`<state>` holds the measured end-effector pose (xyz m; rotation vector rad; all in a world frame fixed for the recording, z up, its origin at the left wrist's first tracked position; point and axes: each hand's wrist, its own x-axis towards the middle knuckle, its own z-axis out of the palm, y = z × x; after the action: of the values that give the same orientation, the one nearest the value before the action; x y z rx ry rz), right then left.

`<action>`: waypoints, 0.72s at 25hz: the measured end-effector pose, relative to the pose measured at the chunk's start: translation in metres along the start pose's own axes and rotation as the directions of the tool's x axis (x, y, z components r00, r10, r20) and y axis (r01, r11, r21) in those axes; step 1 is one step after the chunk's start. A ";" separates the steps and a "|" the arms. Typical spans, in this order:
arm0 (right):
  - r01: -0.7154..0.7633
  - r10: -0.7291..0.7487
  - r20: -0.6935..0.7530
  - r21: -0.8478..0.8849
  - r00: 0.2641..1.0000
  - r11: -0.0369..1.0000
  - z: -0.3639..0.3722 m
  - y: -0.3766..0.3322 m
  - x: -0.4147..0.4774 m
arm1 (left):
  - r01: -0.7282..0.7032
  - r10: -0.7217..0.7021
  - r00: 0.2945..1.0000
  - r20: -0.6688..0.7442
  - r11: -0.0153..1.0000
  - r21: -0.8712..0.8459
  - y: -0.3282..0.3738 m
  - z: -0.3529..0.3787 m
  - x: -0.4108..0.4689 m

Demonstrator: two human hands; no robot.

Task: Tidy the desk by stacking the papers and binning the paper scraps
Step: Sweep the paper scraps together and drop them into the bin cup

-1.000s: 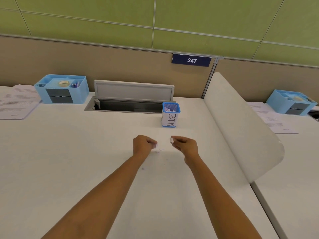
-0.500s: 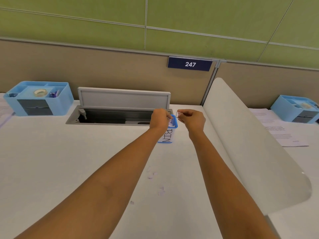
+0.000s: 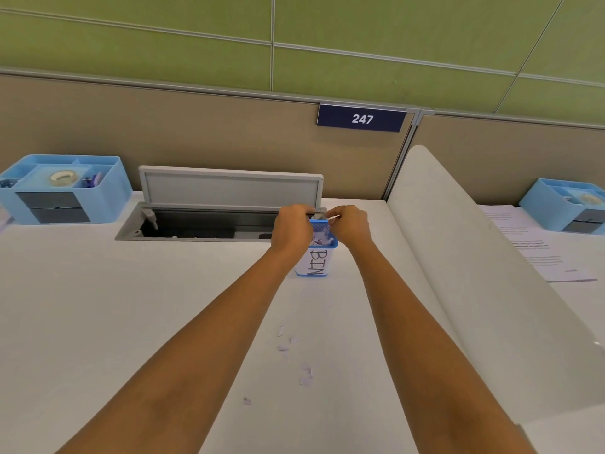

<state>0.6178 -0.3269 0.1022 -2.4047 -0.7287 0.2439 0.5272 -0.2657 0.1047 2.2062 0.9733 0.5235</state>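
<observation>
Blue-rimmed bin (image 3: pixel 319 257) now sits under both hands, up from the tabletop (image 3: pixel 98 306): left hand (image 3: pixel 291 229) and right hand (image 3: pixel 348 224) pinch tiny scraps over it, while loose scraps (image 3: pixel 294 355) remain unbinned.

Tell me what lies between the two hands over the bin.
The head view shows the bin's open blue mesh top between the left hand and right hand, with crumpled paper scraps inside.
</observation>
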 end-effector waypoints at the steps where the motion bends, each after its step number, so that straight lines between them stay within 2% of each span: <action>1: 0.001 0.000 -0.042 0.014 0.999 1.000 0.001 -0.002 -0.003 | -0.005 0.000 0.998 -0.066 0.997 -0.073 -0.006 -0.005 -0.005; 3: 0.014 0.004 -0.163 0.109 0.987 0.994 0.002 -0.004 -0.014 | -0.058 0.028 0.981 -0.191 0.986 -0.154 -0.025 -0.011 -0.016; 5: 0.061 -0.006 -0.248 0.216 0.969 0.975 0.006 -0.002 -0.030 | -0.063 0.023 0.970 -0.243 0.986 -0.156 -0.051 -0.010 -0.028; 7: 0.133 -0.063 -0.271 0.248 0.961 0.960 0.017 0.004 -0.055 | 0.000 -0.018 0.981 -0.193 0.996 -0.091 -0.080 -0.003 -0.040; 9: 0.170 -0.112 -0.245 0.231 0.963 0.958 0.034 0.012 -0.081 | 0.032 -0.023 0.996 -0.082 0.993 0.109 -0.108 0.006 -0.054; 11: 0.193 -0.164 -0.169 0.176 0.972 0.965 0.054 0.024 -0.103 | 0.007 -0.022 0.999 0.039 0.939 0.345 -0.131 0.012 -0.067; 13: 0.225 -0.225 -0.013 0.089 0.974 0.970 0.073 0.036 -0.120 | -0.001 -0.053 0.992 0.117 0.906 0.423 -0.145 0.015 -0.081; 15: 0.326 -0.320 0.162 -0.014 0.934 0.945 0.086 0.048 -0.132 | -0.023 -0.045 0.983 0.179 0.931 0.364 -0.151 0.018 -0.095; 18: 0.482 -0.427 0.321 -0.113 0.845 0.869 0.097 0.061 -0.146 | -0.174 0.115 0.958 0.264 0.961 0.214 -0.150 0.020 -0.122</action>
<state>0.4906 -0.3995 -0.0118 -2.3028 -1.4962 0.3403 0.3859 -0.2913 -0.0266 2.4971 0.7752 0.1922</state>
